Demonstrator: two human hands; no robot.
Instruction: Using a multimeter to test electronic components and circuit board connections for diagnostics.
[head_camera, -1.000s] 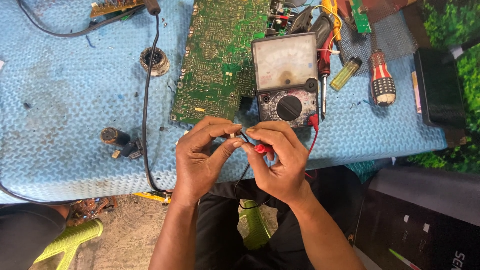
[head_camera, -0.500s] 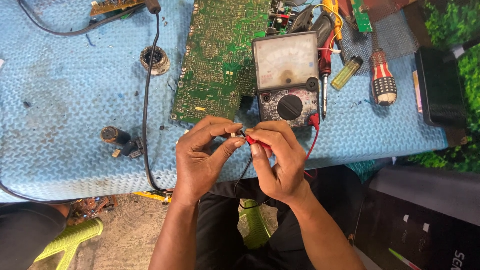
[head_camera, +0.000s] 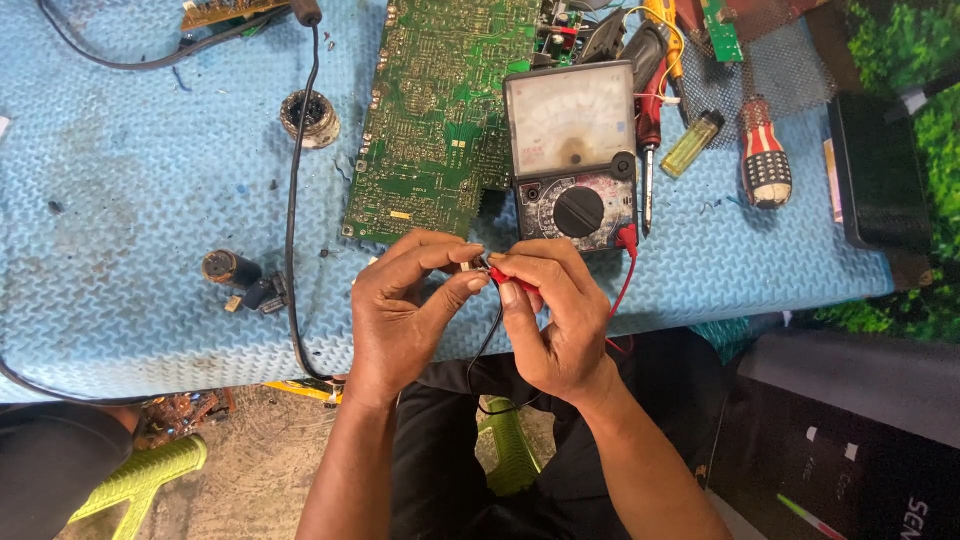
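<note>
The red probe (head_camera: 512, 277) sat pinched in my right hand (head_camera: 555, 325), thumb and forefinger closed on it, just over the near edge of the blue surface (head_camera: 130, 220). Its tip met something small that my left hand (head_camera: 405, 310) held between thumb and fingertips; what that piece was, I could not tell, it was too tiny and mostly hidden. Both hands were closed tight, fingertips nearly touching each other.

A black lead (head_camera: 488, 345) dropped from between my hands towards my lap, and a red lead (head_camera: 626, 275) ran up to the analog multimeter (head_camera: 572, 150), which lay just beyond my knuckles with its big dial face and round black selector knob. Touching the meter's left side lay a large green circuit board (head_camera: 430, 110).

Right of the meter lay a red-handled soldering iron (head_camera: 650, 130), then a yellow lighter (head_camera: 692, 145), then a screwdriver with a striped handle (head_camera: 765, 155), and a black box (head_camera: 880, 170) at the far right edge.

Off to my left, a black cable (head_camera: 294, 200) crossed the surface, with a round metal part (head_camera: 308, 115) beside it and a dark cylindrical capacitor (head_camera: 228, 268) nearer me.
</note>
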